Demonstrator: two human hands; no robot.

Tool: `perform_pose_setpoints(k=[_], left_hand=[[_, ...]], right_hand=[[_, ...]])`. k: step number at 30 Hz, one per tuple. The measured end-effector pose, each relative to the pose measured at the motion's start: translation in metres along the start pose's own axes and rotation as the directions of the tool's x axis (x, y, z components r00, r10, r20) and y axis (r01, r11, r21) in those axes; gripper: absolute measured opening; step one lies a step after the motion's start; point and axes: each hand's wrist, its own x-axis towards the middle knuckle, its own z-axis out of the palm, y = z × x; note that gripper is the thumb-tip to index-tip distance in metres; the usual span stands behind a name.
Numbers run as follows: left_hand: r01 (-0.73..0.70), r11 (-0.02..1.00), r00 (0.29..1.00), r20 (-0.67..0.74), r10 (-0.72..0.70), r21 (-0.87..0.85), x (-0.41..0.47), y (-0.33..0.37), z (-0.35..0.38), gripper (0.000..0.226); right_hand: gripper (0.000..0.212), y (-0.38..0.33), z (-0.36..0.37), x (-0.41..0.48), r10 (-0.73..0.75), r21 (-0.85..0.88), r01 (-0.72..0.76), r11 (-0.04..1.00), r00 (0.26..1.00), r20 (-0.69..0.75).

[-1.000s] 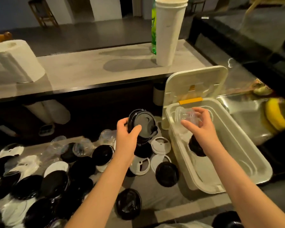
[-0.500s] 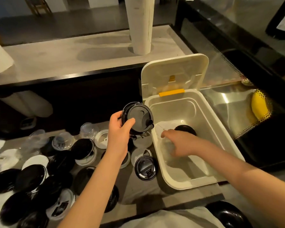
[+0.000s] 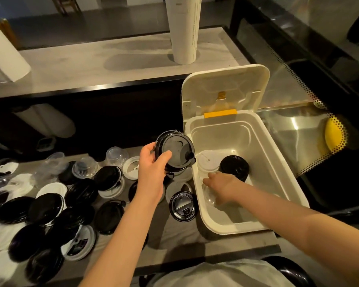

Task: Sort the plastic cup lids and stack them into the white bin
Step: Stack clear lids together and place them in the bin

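Note:
My left hand (image 3: pixel 152 172) holds a stack of black lids (image 3: pixel 175 151) upright, just left of the white bin (image 3: pixel 278 162). My right hand (image 3: pixel 221 188) is down inside the bin, fingers on a clear lid (image 3: pixel 210 198) resting on the bin floor near the left wall. Behind that hand, a white lid (image 3: pixel 207 161) and a black lid stack (image 3: pixel 234 166) sit on the bin floor. Several black, white and clear lids (image 3: pixel 56 204) lie scattered over the counter to the left. One black sip lid (image 3: pixel 183 206) lies beside the bin.
The bin's hinged cover (image 3: pixel 226 88) stands open behind it with a yellow latch (image 3: pixel 220 113). A tall white cup stack (image 3: pixel 183 27) and a paper roll (image 3: pixel 2 56) stand on the raised shelf. A steel surface with a yellow object (image 3: pixel 333 135) lies to the right.
My right hand has gone from above the bin's rim down to its floor with the clear lid. The view has tilted downward. My left hand keeps the black stack beside the bin.

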Motion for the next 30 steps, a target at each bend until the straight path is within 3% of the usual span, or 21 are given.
perform_pose_setpoints(k=[3, 6, 8, 10, 13, 15, 19, 22, 24, 26, 28, 30], left_hand=[[0.004, 1.000, 1.000, 0.000, -0.004, -0.004, -0.001, 0.000, 0.000, 0.039], [0.000, 1.000, 1.000, 0.010, 0.000, 0.012, 0.001, 0.002, 0.000, 0.039], [-0.012, 1.000, 1.000, 0.026, 0.011, 0.018, 0.004, 0.005, 0.004, 0.038], [-0.026, 0.999, 0.997, 0.070, 0.025, 0.022, 0.007, 0.009, 0.010, 0.039], [-0.049, 0.997, 0.984, 0.174, 0.039, 0.057, 0.010, 0.018, 0.025, 0.036], [-0.057, 0.995, 0.973, 0.228, 0.036, 0.087, 0.013, 0.020, 0.035, 0.036], [-0.124, 0.962, 0.957, 0.286, 0.051, 0.243, 0.017, 0.020, 0.046, 0.038], [-0.277, 0.787, 0.940, 0.327, 0.101, 0.551, 0.025, 0.021, 0.050, 0.045], [-0.386, 0.557, 0.916, 0.378, 0.136, 0.735, 0.027, 0.017, 0.046, 0.054], [-0.463, 0.405, 0.882, 0.457, 0.118, 0.789, 0.024, 0.011, 0.034, 0.059], [-0.488, 0.331, 0.839, 0.539, -0.077, 0.808, 0.024, -0.021, 0.032, 0.064], [-0.536, 0.273, 0.807, 0.580, -0.111, 0.799, 0.017, -0.032, 0.022, 0.070]], right_hand=[[0.079, 0.008, -0.013, -0.008, 0.006, 0.153, 0.005, 0.988, 0.997, -0.072], [0.054, 0.021, -0.039, -0.021, 0.123, 0.507, 0.057, 0.860, 0.941, -0.314], [0.038, 0.029, -0.056, -0.031, 0.271, 0.713, 0.164, 0.681, 0.849, -0.453], [0.033, 0.031, -0.074, -0.043, 0.390, 0.848, 0.323, 0.421, 0.779, -0.491], [0.043, 0.030, -0.100, -0.058, 0.336, 0.904, 0.418, 0.091, 0.841, -0.423], [0.042, 0.030, -0.110, -0.064, 0.270, 0.915, 0.402, 0.036, 0.878, -0.397], [0.036, 0.039, -0.117, -0.072, 0.341, 0.921, 0.387, 0.048, 0.860, -0.380], [0.033, 0.049, -0.122, -0.076, 0.350, 0.929, 0.359, 0.091, 0.862, -0.368], [0.035, 0.059, -0.121, -0.081, 0.341, 0.936, 0.271, 0.226, 0.878, -0.337], [0.037, 0.062, -0.115, -0.085, 0.289, 0.875, 0.121, 0.468, 0.915, -0.282], [0.040, 0.068, -0.086, -0.077, 0.255, 0.765, -0.102, 0.636, 0.963, -0.083], [0.047, 0.063, -0.067, -0.073, 0.221, 0.618, -0.185, 0.764, 0.975, 0.018]])
